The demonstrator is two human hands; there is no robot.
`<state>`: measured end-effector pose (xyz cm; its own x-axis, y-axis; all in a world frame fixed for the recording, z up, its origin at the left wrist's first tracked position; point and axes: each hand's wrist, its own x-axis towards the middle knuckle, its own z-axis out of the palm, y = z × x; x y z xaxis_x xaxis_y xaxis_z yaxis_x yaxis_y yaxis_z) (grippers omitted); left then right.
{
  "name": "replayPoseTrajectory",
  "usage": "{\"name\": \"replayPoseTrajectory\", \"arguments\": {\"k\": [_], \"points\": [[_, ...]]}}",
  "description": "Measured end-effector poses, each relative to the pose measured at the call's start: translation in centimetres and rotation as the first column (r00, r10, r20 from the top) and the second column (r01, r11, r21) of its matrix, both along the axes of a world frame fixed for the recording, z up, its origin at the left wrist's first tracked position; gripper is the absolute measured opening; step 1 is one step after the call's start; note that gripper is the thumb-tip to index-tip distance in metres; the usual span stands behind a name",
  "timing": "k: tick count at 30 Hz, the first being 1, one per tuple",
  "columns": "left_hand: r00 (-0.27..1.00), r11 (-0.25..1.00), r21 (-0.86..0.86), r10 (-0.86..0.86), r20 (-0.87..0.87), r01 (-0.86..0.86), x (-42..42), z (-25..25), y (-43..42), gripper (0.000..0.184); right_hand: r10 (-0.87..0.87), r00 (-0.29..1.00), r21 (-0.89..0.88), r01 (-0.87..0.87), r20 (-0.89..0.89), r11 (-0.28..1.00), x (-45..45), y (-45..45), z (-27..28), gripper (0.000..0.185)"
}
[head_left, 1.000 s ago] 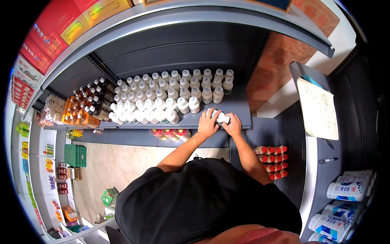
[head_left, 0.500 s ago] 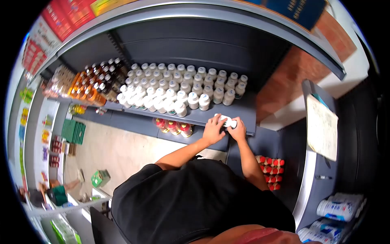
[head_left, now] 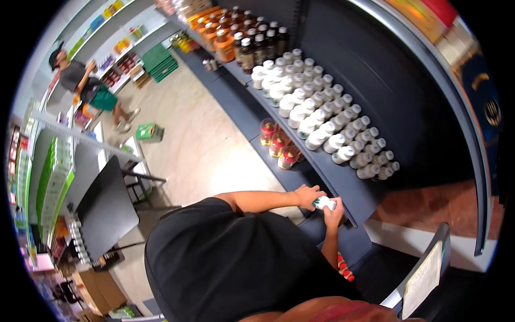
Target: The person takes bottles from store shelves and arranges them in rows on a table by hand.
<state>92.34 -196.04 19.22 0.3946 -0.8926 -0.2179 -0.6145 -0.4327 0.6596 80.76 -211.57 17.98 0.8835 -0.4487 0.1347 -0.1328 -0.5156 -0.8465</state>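
A small white bottle [head_left: 324, 203] with a green-marked label lies between my two hands, just off the front edge of the grey shelf [head_left: 358, 201]. My left hand [head_left: 309, 197] has its fingers wrapped round the label end. On the other end, my right hand [head_left: 333, 212] grips the bottle with thumb and fingers. Rows of white bottles [head_left: 322, 115] stand on the shelf beyond my hands, packed close together.
Dark bottles [head_left: 258, 48] and orange bottles [head_left: 224, 45] stand farther along the shelf. Red-topped containers [head_left: 278, 144] sit on the level below. Another person [head_left: 80, 80] stands across the aisle, near a green box [head_left: 149, 132]. A dark table [head_left: 107, 206] is at the left.
The view has swung to the left, so the shelf now runs diagonally and the table and the other person show fully. The bottle, still in both my hands, has come off the shelf edge.
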Motion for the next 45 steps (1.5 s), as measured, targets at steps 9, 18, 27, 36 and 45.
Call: {"name": "replayPoseTrajectory", "arguments": {"k": [9, 18, 27, 36, 45], "points": [[0.909, 0.999, 0.04, 0.032, -0.416, -0.017, 6.3, -10.1, 17.1, 0.055, 0.662, 0.633, 0.175, -0.656, -0.402, 0.734, 11.6, 16.2, -2.0, 0.032], [0.604, 0.706, -0.07, 0.546, -0.581, -0.705, 4.7, -8.2, 35.6, 0.042, 0.935, -0.07, 0.509, -0.852, -0.347, 0.125, 24.5, 32.1, -7.3, 0.033], [0.058, 0.072, -0.002, 0.788, -0.613, -0.997, -5.7, -11.2, 45.3, 0.049, 0.835, -0.314, 0.255, -0.942, -0.451, -0.217, 21.6, 50.3, -8.2, 0.032], [-0.325, -0.448, 0.054, 0.555, -0.766, -0.892, -11.8, -16.7, 54.8, 0.041, 0.657, -0.526, 0.151, -0.828, -0.539, -0.539, 16.9, 68.1, -9.5, 0.048], [-0.463, -0.378, 0.273, 0.642, -0.611, -0.885, -16.5, -14.6, 70.4, 0.055, 0.504, -0.739, 0.374, -0.666, -0.448, -0.645, 13.8, 84.9, -13.7, 0.054]]}}
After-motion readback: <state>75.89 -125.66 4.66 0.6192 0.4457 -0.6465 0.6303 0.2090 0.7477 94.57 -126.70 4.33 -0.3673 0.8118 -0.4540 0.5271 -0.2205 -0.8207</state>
